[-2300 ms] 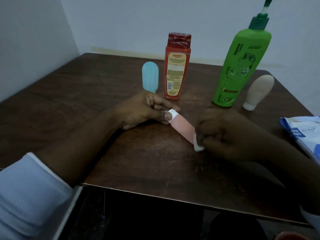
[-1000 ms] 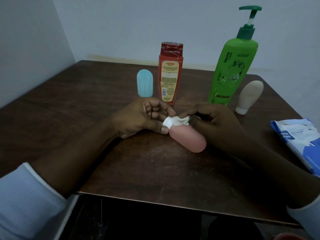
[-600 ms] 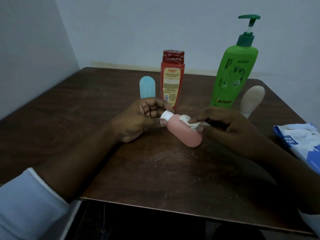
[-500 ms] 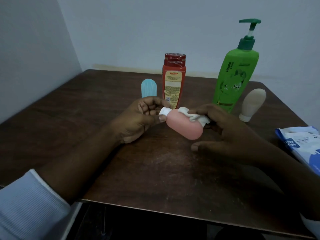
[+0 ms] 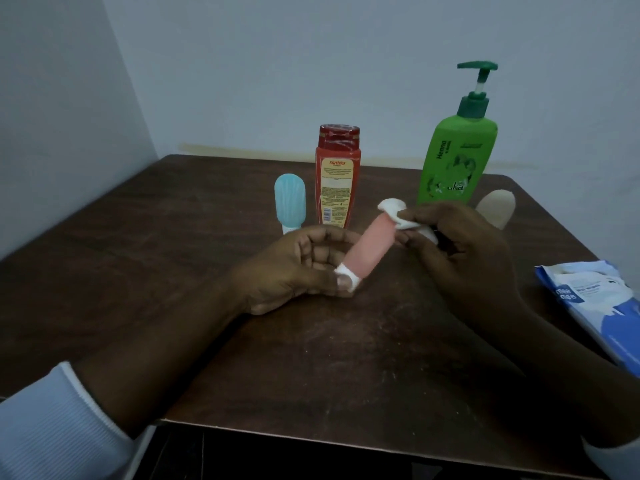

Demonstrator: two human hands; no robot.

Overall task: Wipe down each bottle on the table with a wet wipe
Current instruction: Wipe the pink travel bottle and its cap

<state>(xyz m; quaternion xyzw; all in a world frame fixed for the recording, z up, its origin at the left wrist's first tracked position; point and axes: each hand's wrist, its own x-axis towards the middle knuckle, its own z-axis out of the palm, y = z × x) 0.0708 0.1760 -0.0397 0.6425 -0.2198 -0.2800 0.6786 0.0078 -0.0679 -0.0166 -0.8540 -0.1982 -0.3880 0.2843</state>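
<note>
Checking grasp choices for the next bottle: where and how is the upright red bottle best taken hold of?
Probably the labelled mid-body of the red bottle, below the cap, coming from the front. It stands upright and tall, so a middle grip should keep it steady; the blue bottle stands close on one side, so a sideways approach there risks knocking it.

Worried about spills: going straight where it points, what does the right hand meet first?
The pink bottle: the right hand holds a wet wipe on it; the red bottle seems beyond, depth unclear.
</note>
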